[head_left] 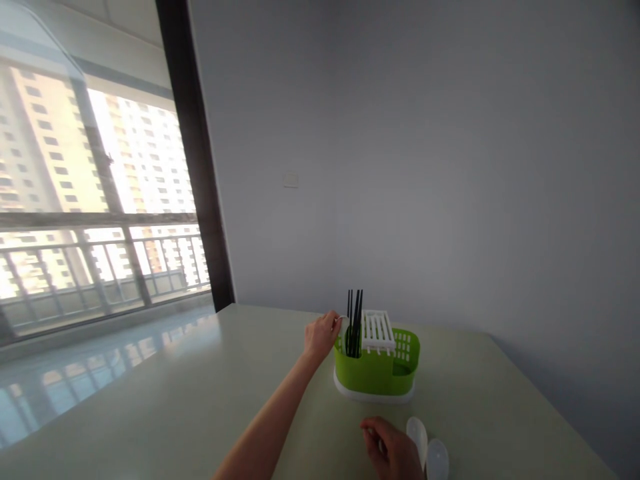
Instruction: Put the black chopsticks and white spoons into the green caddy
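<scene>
At the left end of a green utensil holder, my left hand pinches a thin white piece; most of this piece is hidden by the fingers, so its kind is unclear. Several black chopsticks stand upright in the holder's left section. A white slatted rack lies across the middle of its top. Closer to me, my right hand is curled above the table, and I cannot make out anything inside it. Just right of it are two white spoons, one partly behind the hand.
The pale tabletop carries the holder near its far side. Behind it rises a plain grey wall with a small switch plate. A dark-framed window is on the left.
</scene>
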`<state>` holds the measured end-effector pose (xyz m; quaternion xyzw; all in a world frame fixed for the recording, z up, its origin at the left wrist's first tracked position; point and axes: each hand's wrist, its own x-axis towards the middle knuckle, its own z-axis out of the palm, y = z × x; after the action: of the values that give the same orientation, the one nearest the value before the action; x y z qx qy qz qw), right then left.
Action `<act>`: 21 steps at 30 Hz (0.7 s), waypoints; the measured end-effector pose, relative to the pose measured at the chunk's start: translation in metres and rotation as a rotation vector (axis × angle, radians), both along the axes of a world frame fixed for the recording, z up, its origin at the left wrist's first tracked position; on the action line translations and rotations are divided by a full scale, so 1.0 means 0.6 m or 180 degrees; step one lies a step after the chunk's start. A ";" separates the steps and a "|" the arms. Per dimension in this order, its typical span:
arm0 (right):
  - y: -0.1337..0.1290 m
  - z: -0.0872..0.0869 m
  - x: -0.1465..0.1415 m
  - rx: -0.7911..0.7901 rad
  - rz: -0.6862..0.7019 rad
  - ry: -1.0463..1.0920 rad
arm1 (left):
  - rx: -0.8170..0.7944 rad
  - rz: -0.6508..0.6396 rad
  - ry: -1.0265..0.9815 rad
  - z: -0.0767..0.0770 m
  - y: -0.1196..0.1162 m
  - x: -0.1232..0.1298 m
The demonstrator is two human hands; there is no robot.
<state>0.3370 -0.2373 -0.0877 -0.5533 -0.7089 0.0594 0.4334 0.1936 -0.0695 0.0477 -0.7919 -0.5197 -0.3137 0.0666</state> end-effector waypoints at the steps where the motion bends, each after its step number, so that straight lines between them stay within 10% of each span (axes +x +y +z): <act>1: -0.002 0.003 -0.001 0.0021 0.0014 0.0028 | -0.0093 0.0030 0.0032 -0.002 0.000 0.001; 14: -0.024 0.034 -0.015 -0.0356 0.0086 0.0021 | -0.0295 0.0135 -0.0280 0.004 -0.011 -0.006; 21: -0.022 0.058 0.057 -0.0441 -0.1259 -0.0432 | -0.0060 -0.0225 -0.1375 -0.067 -0.119 -0.017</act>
<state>0.3714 -0.2507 -0.0527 -0.7128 -0.6082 -0.0156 0.3488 0.1835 -0.1410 0.0076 -0.7246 -0.4968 -0.4733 -0.0648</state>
